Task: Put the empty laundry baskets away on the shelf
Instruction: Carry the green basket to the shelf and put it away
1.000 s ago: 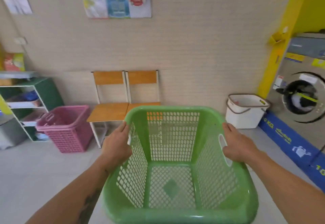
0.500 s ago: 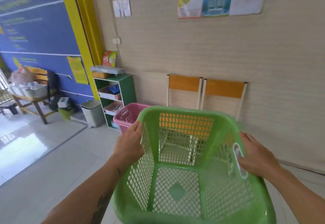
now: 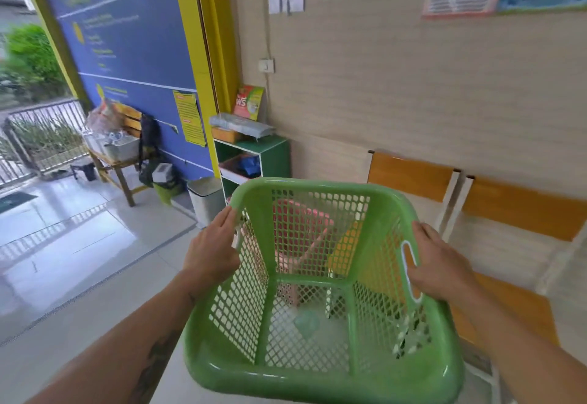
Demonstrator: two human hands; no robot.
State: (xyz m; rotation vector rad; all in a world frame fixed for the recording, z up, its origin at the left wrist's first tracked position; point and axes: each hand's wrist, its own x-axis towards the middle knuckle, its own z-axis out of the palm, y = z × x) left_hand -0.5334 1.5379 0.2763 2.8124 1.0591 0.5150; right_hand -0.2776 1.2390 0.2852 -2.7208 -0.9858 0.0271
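I hold green basket [image 3: 320,302] level, left hand [image 3: 211,252] and right hand [image 3: 440,265] fingers clamped on opposite rims for balance; green shelf [image 3: 274,157] beyond basket, pink basket [image 3: 301,222] between.

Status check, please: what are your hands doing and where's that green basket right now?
Left hand and right hand both gripping the rim of the green plastic lattice laundry basket, empty, carried. Green shelf unit ahead. Pink plastic basket on the floor between.

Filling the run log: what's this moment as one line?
carry | both hands: left hand, right hand grip green basket sides | basket empty | green shelf ahead | pink basket beyond
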